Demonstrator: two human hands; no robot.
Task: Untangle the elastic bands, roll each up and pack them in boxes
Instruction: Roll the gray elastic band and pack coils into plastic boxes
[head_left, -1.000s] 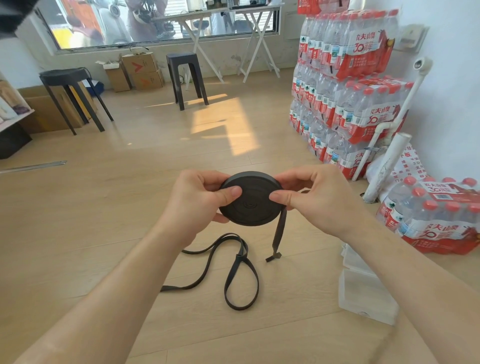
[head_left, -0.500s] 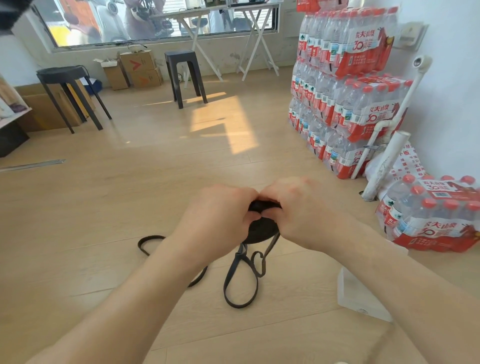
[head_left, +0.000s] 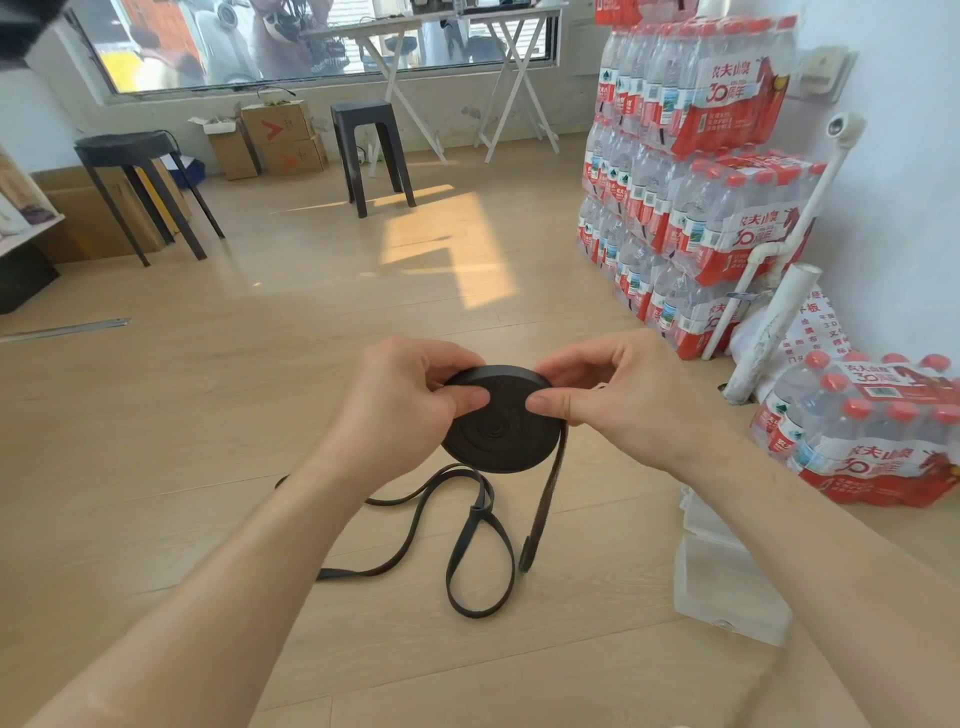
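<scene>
A black elastic band is wound into a flat round roll, held up above the wooden floor. My left hand grips its left edge with the thumb pressed on the face. My right hand pinches its right edge, thumb on the face. The unrolled tail of the band hangs from the roll's right side down to the floor, where it lies in loose loops. A clear plastic box sits on the floor at the lower right, partly behind my right forearm.
Shrink-wrapped packs of water bottles are stacked along the right wall, with another pack on the floor nearby. White pipes lean against the wall. Two black stools and cardboard boxes stand at the back.
Both hands closed over the roll and turned it half a second ago; now they have lifted and spread to its edges, showing the roll's face. The loose tail has shifted on the floor.
</scene>
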